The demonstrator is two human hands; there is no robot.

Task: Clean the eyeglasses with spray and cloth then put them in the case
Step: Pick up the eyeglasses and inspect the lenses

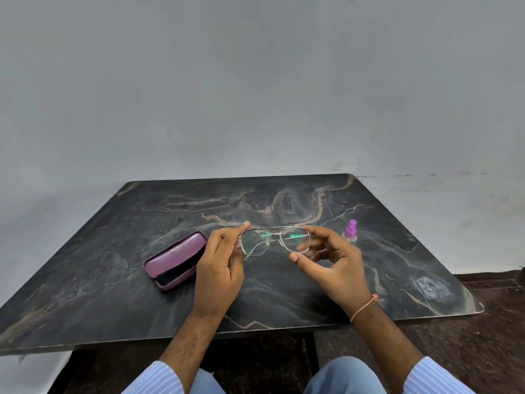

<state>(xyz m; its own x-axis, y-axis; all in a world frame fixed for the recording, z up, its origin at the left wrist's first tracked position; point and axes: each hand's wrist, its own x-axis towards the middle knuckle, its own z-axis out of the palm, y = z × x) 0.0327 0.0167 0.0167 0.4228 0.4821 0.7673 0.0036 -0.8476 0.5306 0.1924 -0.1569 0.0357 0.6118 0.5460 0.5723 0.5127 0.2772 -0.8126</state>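
Note:
Thin metal-framed eyeglasses (274, 240) are held up above the middle of the dark marble table (284, 294), lenses facing me. My left hand (220, 265) pinches the frame's left end. My right hand (331, 261) holds the right end with curled fingers, its thumb stretched out under the right lens. A purple glasses case (173, 258) lies partly open on the table, just left of my left hand. To the right of my right hand stands a small spray bottle (350, 231) with a purple top. No cloth shows anywhere in view.
The table's back edge meets a plain grey wall (255, 95). Dark floor (468, 351) shows to the right and below the table's front edge. My knees in light blue trousers (343, 376) sit under the front edge.

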